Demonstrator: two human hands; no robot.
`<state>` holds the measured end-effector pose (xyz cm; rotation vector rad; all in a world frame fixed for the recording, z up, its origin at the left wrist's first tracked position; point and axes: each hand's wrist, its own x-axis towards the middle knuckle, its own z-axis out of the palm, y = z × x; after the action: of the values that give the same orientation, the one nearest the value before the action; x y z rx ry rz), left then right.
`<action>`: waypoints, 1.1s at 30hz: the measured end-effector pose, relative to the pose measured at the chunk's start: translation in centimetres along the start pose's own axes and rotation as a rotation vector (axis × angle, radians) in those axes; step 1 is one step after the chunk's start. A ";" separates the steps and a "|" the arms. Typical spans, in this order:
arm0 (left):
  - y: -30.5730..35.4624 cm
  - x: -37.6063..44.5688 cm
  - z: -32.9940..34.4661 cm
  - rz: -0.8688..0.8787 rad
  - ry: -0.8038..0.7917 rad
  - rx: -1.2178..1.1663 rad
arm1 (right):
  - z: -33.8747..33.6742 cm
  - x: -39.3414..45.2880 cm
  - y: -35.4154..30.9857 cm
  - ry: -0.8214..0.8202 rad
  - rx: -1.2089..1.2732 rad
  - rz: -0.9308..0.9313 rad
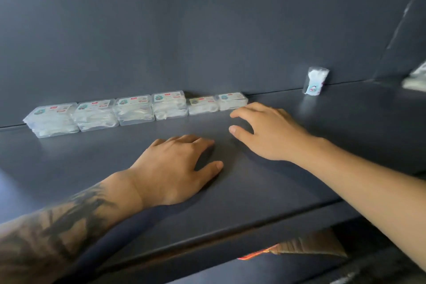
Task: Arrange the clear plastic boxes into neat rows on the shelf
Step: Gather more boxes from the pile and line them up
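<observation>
- Head view: a row of boxes (138,110) is seen along the far wall of the shelf (265,191), left of centre, lying flat with labels up.
- The row's long axis runs left to right, tilting slightly farther at its right end; the left stacks look taller than the two right ones.
- One box (315,80) stands upright on end, well apart at the far right, its long axis vertical.
- The left hand (175,168) is laid flat on the shelf, fingers relaxed, nothing held.
- The right hand (265,129) is spread just beside the row's right end, nothing gripped.
- Risk, as judged: the light stacks could be toppled or skewed by a careless nudge, and the upright box could be knocked over when reached for.
</observation>
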<state>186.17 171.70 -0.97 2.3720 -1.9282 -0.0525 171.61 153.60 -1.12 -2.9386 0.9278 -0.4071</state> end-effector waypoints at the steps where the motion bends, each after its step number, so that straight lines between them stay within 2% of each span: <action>1: 2.6 0.6 0.0 0.016 -0.001 -0.028 | -0.9 -2.1 2.2 0.002 0.008 0.030; 5: 11.7 3.8 0.8 0.088 0.051 -0.111 | -3.3 -8.8 9.4 0.010 0.008 0.130; 8: 20.5 6.9 1.9 0.146 0.042 -0.274 | -5.4 -14.9 16.2 0.061 -0.001 0.222; 15: 39.0 12.0 4.5 0.223 0.079 -0.251 | -9.5 -29.0 31.0 0.094 -0.073 0.444; 19: 47.4 13.2 5.8 0.345 0.088 -0.227 | -11.0 -35.1 38.1 0.127 -0.077 0.552; 24: 57.2 16.1 6.6 0.502 0.098 -0.223 | -12.0 -40.2 44.7 0.233 -0.056 0.654; 27: 62.3 19.1 7.5 0.593 0.098 -0.249 | -12.3 -42.3 48.5 0.241 -0.080 0.689; 33: 70.0 27.9 9.8 0.621 0.181 -0.303 | -13.0 -42.1 58.3 0.266 -0.115 0.704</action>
<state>122.78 129.84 -3.94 1.4689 -2.2726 -0.0773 102.47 130.22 -4.94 -2.4328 1.9598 -0.7111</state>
